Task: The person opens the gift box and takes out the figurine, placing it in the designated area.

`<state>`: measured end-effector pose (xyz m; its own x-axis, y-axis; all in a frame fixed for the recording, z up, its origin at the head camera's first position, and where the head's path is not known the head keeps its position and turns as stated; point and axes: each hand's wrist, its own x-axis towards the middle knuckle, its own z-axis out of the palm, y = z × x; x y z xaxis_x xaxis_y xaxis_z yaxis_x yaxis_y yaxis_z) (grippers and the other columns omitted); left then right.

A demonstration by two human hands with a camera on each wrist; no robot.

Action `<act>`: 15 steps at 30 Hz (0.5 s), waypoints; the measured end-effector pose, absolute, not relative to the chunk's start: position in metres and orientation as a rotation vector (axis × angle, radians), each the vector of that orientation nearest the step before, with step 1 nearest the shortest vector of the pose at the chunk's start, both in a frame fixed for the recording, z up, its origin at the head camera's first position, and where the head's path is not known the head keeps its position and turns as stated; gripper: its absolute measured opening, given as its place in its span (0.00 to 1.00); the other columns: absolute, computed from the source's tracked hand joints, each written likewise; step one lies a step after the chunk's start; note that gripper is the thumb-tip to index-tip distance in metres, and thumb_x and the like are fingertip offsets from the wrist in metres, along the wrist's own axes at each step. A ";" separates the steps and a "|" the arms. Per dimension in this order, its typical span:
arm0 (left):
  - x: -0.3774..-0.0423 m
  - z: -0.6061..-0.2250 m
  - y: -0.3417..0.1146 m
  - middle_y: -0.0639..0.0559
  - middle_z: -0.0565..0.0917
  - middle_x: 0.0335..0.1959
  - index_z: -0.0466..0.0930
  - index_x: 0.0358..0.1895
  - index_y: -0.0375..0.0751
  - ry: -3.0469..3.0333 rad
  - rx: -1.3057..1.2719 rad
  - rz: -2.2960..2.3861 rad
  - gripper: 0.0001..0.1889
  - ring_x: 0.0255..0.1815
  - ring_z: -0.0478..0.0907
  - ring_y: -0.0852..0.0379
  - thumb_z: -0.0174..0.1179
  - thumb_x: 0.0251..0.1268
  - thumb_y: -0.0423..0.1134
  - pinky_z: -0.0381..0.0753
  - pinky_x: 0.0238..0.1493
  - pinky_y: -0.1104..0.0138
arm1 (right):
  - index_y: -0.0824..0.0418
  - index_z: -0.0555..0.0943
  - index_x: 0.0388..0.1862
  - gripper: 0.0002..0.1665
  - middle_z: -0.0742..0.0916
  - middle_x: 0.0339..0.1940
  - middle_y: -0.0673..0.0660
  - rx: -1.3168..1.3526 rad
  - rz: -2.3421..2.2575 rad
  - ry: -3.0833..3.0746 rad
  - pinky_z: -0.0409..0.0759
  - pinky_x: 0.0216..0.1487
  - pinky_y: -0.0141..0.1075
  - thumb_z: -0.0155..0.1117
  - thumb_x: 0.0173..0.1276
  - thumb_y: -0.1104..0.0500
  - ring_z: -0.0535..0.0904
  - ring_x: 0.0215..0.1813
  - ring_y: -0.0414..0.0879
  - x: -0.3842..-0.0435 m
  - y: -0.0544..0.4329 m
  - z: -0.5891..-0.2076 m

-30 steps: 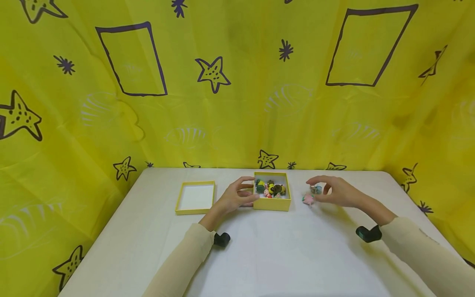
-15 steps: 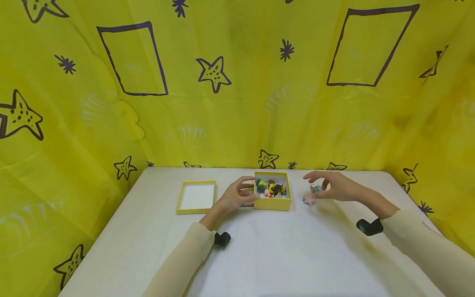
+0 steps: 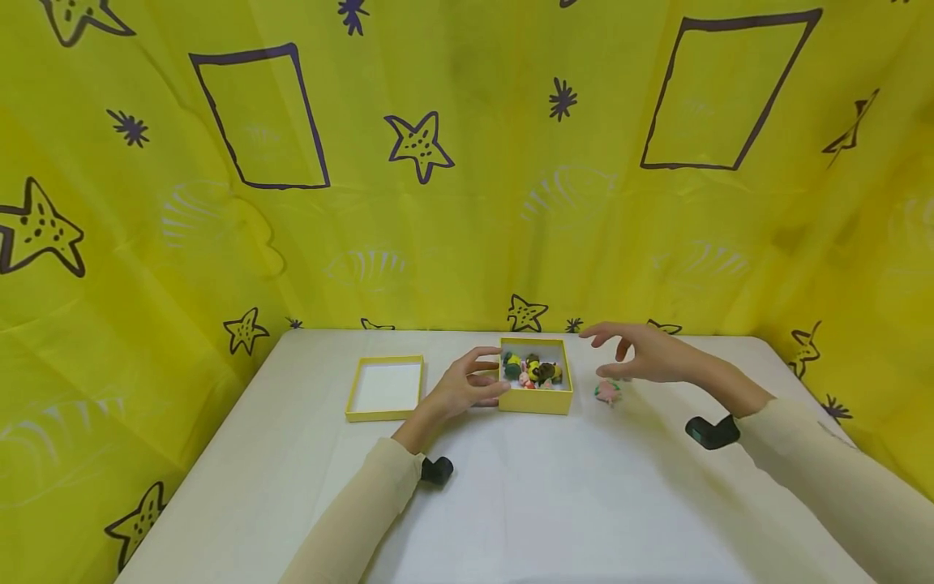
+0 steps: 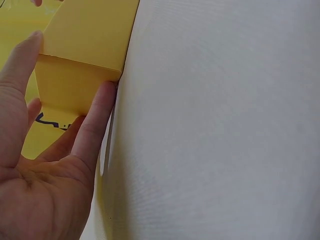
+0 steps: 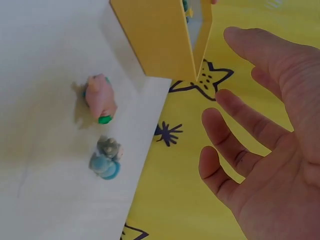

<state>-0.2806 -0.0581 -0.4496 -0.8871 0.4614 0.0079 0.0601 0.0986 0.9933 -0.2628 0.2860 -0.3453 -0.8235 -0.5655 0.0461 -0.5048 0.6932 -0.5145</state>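
Observation:
My left hand touches the left side of a small yellow box, its fingers fairly straight along the wall and its thumb at the near corner. Several small toy figurines lie inside the box, in green, yellow, brown and pink. To the box's right, my right hand is raised over the table with spread, slightly bent fingers and holds nothing. Below its thumb lies a pink and green figurine. A blue and grey figurine shows beside the pink one in the right wrist view; in the head view the hand hides it.
Left of my left hand, a shallow yellow-rimmed lid with a white inside lies on the white table. A yellow curtain with starfish and fish drawings hangs behind the table's far edge.
The right hand has lifted and moved left and away from me, off the figurines and toward the box. The left hand, box and lid have stayed put.

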 end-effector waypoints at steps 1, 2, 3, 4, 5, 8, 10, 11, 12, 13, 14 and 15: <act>-0.281 -0.450 -0.058 0.36 0.71 0.72 0.68 0.74 0.48 2.078 0.519 1.851 0.34 0.56 0.81 0.47 0.69 0.67 0.32 0.90 0.47 0.56 | 0.55 0.75 0.71 0.36 0.85 0.57 0.58 -0.891 -0.788 2.787 0.84 0.36 0.38 0.77 0.66 0.52 0.81 0.46 0.49 -0.263 0.284 -0.344; -0.281 -0.450 -0.058 0.36 0.71 0.72 0.68 0.74 0.48 2.081 0.523 1.849 0.34 0.57 0.80 0.47 0.69 0.67 0.32 0.90 0.47 0.56 | 0.55 0.75 0.70 0.36 0.85 0.57 0.58 -0.897 -0.782 2.789 0.84 0.36 0.38 0.77 0.66 0.52 0.81 0.46 0.49 -0.263 0.281 -0.344; -0.281 -0.450 -0.058 0.36 0.71 0.72 0.68 0.75 0.48 2.082 0.526 1.848 0.34 0.57 0.80 0.47 0.69 0.67 0.32 0.90 0.47 0.56 | 0.55 0.75 0.71 0.36 0.85 0.57 0.57 -0.905 -0.780 2.789 0.84 0.36 0.38 0.77 0.66 0.52 0.81 0.46 0.48 -0.264 0.279 -0.343; -0.281 -0.450 -0.058 0.35 0.71 0.72 0.67 0.75 0.48 2.082 0.528 1.847 0.34 0.57 0.80 0.47 0.69 0.68 0.32 0.90 0.47 0.56 | 0.55 0.75 0.71 0.36 0.85 0.57 0.57 -0.915 -0.780 2.788 0.84 0.37 0.37 0.76 0.66 0.53 0.81 0.45 0.48 -0.264 0.276 -0.343; -0.281 -0.451 -0.058 0.35 0.71 0.72 0.67 0.75 0.47 2.080 0.528 1.848 0.34 0.56 0.81 0.47 0.69 0.68 0.32 0.90 0.47 0.56 | 0.56 0.75 0.71 0.35 0.85 0.56 0.58 -0.929 -0.785 2.783 0.83 0.37 0.37 0.76 0.67 0.53 0.81 0.45 0.48 -0.265 0.274 -0.342; -0.282 -0.451 -0.058 0.35 0.71 0.72 0.67 0.75 0.47 2.075 0.532 1.852 0.34 0.56 0.81 0.47 0.69 0.68 0.32 0.90 0.47 0.56 | 0.57 0.75 0.71 0.35 0.86 0.56 0.61 -0.967 -0.798 2.770 0.83 0.39 0.38 0.75 0.67 0.55 0.81 0.44 0.48 -0.266 0.266 -0.340; -0.282 -0.451 -0.058 0.36 0.71 0.72 0.67 0.75 0.48 2.083 0.536 1.848 0.34 0.57 0.81 0.46 0.69 0.68 0.33 0.90 0.47 0.56 | 0.58 0.75 0.71 0.35 0.86 0.56 0.62 -0.982 -0.797 2.764 0.83 0.40 0.39 0.75 0.68 0.55 0.81 0.43 0.48 -0.267 0.262 -0.340; -0.282 -0.451 -0.058 0.36 0.71 0.71 0.68 0.75 0.48 2.092 0.538 1.843 0.34 0.57 0.81 0.46 0.69 0.68 0.33 0.90 0.47 0.56 | 0.59 0.75 0.71 0.35 0.86 0.56 0.62 -0.987 -0.794 2.759 0.83 0.40 0.39 0.75 0.68 0.55 0.81 0.43 0.47 -0.267 0.260 -0.339; -0.282 -0.451 -0.059 0.36 0.72 0.71 0.68 0.74 0.48 2.100 0.541 1.837 0.34 0.57 0.81 0.47 0.70 0.68 0.33 0.90 0.47 0.56 | 0.59 0.75 0.71 0.34 0.86 0.56 0.62 -0.985 -0.786 2.758 0.83 0.41 0.39 0.75 0.68 0.55 0.81 0.43 0.47 -0.268 0.257 -0.339; -0.282 -0.450 -0.059 0.36 0.72 0.71 0.68 0.74 0.49 2.110 0.543 1.831 0.34 0.57 0.81 0.47 0.70 0.68 0.33 0.89 0.47 0.57 | 0.59 0.75 0.71 0.34 0.86 0.56 0.62 -0.983 -0.780 2.758 0.82 0.41 0.39 0.74 0.68 0.55 0.81 0.43 0.47 -0.268 0.255 -0.339; -0.282 -0.450 -0.059 0.36 0.72 0.71 0.68 0.74 0.49 2.116 0.546 1.827 0.34 0.57 0.81 0.47 0.70 0.67 0.34 0.90 0.47 0.57 | 0.59 0.75 0.71 0.34 0.86 0.56 0.62 -0.983 -0.776 2.757 0.82 0.41 0.39 0.74 0.68 0.56 0.81 0.43 0.47 -0.269 0.253 -0.339; -0.282 -0.451 -0.059 0.36 0.72 0.71 0.68 0.74 0.48 2.111 0.545 1.830 0.34 0.57 0.81 0.47 0.70 0.67 0.34 0.90 0.47 0.57 | 0.59 0.75 0.71 0.34 0.86 0.56 0.62 -0.981 -0.773 2.753 0.82 0.41 0.39 0.74 0.69 0.56 0.81 0.43 0.47 -0.270 0.250 -0.339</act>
<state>-0.2819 -0.0594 -0.4506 -0.8850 0.4648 0.0255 0.0913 0.1196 0.9886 -0.2699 0.2504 -0.3388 -0.7831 -0.6191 0.0583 -0.5589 0.6597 -0.5024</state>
